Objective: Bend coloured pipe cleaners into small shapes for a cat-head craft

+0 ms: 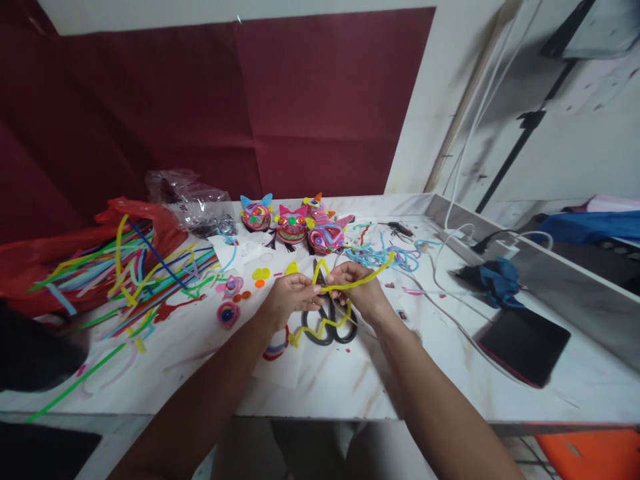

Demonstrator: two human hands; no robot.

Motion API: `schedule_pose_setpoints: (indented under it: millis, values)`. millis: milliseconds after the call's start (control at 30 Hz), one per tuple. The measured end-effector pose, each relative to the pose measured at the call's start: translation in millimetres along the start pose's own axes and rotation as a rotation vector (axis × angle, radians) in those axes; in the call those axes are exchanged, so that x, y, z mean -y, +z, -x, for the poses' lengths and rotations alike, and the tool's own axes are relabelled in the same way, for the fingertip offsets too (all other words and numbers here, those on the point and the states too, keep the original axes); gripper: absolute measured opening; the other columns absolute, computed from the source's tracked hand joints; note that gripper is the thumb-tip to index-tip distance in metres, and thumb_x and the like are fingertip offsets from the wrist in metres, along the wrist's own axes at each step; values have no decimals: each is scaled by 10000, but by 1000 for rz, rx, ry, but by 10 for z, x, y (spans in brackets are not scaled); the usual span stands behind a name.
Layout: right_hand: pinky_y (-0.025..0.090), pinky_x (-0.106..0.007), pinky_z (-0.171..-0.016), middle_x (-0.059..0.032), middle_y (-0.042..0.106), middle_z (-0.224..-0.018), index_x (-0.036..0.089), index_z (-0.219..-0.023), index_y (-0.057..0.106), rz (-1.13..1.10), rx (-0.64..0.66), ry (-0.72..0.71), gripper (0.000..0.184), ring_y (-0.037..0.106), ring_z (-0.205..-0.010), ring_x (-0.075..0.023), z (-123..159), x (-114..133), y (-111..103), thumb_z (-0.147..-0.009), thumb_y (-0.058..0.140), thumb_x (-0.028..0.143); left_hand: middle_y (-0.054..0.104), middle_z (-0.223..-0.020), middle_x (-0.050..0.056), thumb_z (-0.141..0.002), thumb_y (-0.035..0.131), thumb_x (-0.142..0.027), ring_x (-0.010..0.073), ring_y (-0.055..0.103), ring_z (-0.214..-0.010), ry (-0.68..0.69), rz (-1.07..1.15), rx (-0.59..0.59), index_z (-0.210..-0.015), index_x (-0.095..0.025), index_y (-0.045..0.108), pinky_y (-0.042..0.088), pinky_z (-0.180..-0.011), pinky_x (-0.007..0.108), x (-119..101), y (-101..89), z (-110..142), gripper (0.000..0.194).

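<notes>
My left hand [291, 293] and my right hand [357, 285] both pinch a yellow pipe cleaner [367, 277] above the white table [320, 380]. The wire runs up to the right from my right hand, and a zigzag length hangs below my hands. Black-handled scissors [327, 327] lie on the table just under them. Three colourful pipe-cleaner cat faces [293, 225] stand in a row behind my hands.
A heap of loose coloured pipe cleaners [145, 270] lies on a red bag [30, 267] at the left, with a clear plastic bag [193, 200] behind. White cables [450, 293], a blue cloth [495, 277] and a dark tablet [525, 345] occupy the right.
</notes>
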State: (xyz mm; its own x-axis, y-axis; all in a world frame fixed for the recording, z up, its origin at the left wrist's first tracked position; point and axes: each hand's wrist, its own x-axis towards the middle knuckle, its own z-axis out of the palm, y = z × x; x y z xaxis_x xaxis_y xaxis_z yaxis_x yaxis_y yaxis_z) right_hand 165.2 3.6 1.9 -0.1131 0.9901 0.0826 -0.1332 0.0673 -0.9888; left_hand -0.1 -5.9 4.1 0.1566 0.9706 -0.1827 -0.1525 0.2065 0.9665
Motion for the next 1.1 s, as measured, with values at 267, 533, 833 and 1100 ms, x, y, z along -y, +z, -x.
schedule_pose_setpoints:
  millis: [267, 533, 833, 1100]
  values:
    - [364, -216, -422, 23, 686, -604, 198, -774, 586, -83, 58, 33, 368, 588, -489, -129, 10, 12, -43, -525, 836, 305, 754, -737, 71, -648, 857, -271, 195, 737, -637, -14, 13, 51, -775, -178, 476, 586, -600, 283, 35, -16, -4, 412]
    - [322, -220, -439, -3, 717, -621, 194, -766, 588, -112, 12, 70, 385, 616, -523, -152, 10, -22, -19, -500, 847, 296, 739, -742, 48, -645, 864, -254, 215, 754, -714, -13, 39, 61, -737, -181, 456, 583, -632, 278, 38, -19, 8, 424]
    - [326, -214, -419, -6, 720, -627, 185, -784, 609, -143, 19, 58, 379, 621, -511, -146, 28, -21, 7, -502, 845, 278, 747, -695, 55, -665, 839, -224, 193, 743, -670, -46, 29, 57, -728, -182, 461, 591, -666, 295, 55, -16, 2, 386]
    - [490, -240, -541, 20, 731, -681, 191, -846, 644, -152, 132, 89, 442, 656, -580, -137, 40, 17, -45, -461, 862, 199, 726, -632, 48, -719, 792, -149, 163, 732, -619, -45, 36, -22, -714, -176, 456, 583, -628, 241, 44, -8, -11, 337]
